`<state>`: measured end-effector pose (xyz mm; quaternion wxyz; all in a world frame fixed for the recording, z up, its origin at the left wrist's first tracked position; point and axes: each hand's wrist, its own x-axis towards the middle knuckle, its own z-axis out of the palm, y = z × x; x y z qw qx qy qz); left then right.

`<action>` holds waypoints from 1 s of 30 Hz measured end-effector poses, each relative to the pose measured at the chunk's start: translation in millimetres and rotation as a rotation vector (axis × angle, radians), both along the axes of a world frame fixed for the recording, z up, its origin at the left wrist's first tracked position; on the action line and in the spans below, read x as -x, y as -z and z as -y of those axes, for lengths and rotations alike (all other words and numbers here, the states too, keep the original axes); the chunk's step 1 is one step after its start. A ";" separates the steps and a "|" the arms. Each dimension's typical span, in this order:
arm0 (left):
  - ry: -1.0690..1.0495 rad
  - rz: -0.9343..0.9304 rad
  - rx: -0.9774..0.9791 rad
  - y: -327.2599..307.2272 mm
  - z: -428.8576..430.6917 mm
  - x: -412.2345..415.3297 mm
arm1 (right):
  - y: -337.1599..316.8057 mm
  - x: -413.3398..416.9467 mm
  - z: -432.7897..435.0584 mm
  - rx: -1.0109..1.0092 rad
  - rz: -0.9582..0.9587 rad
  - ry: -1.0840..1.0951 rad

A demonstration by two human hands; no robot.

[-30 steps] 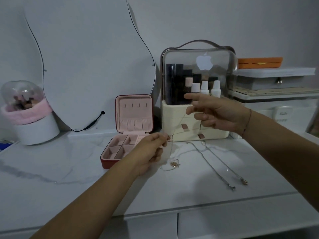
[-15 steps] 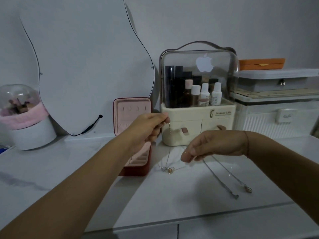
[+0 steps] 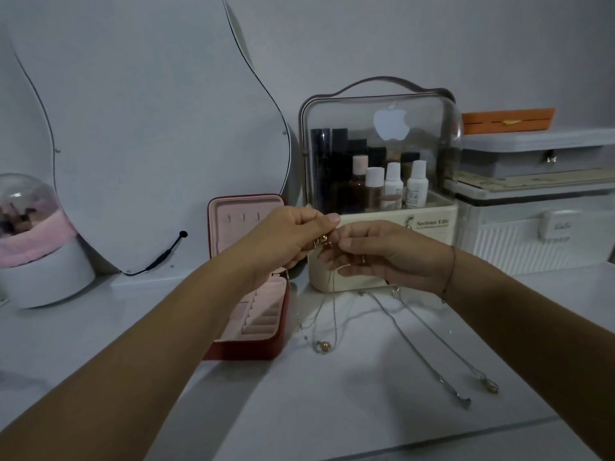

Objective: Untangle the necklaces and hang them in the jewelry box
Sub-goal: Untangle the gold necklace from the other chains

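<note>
Both grips are closed on the same small spot. Our left hand (image 3: 293,237) and right hand (image 3: 382,257) meet fingertip to fingertip, held up in the air, each pinching the top of the gold necklace (image 3: 334,314) where a bit of gold metal shows between them. We cannot tell whether that bit is the clasp or a knot. From the pinch, the fine chain drops in two strands to its round pendant (image 3: 323,347), which sits at or just above the tabletop (image 3: 332,410); we cannot tell which.

We judge the step in hand to be freeing or opening this one necklace at its top end. It is not yet hung.

The jewelry box (image 3: 246,351) stands open just to the left of the hanging chain, with its pink lid (image 3: 244,216) upright. The small hooks in the lid look bare, though our left hand hides part of the lid.

Two silver necklaces (image 3: 441,380) lie stretched out on the tabletop to the right. They run side by side, apart from the gold one, and wait their turn.

Next we need a steady pinch while the top end is carried left to a lid hook. The chain must be lifted enough that the pendant does not drag or catch on the box wall.

Behind our hands stands a clear-fronted cosmetics organizer (image 3: 382,144), with a mirror (image 3: 149,128) further left.
</note>
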<state>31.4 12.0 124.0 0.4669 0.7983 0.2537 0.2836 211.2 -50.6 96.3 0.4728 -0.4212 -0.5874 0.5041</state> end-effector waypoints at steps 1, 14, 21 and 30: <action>-0.019 0.000 -0.023 0.9 -1.6 -1.0 | 0.4 -1.1 -1.1 0.014 -0.044 -0.018; -0.172 0.269 0.011 39.8 -24.0 -26.7 | 17.0 -11.4 -39.2 0.090 -0.015 -0.041; -0.277 0.314 0.151 63.9 -27.8 -36.4 | 37.5 -9.1 -48.5 0.136 -0.068 -0.102; -0.134 0.330 0.290 62.5 -15.5 -34.9 | 44.3 -14.5 -44.3 0.162 -0.198 -0.114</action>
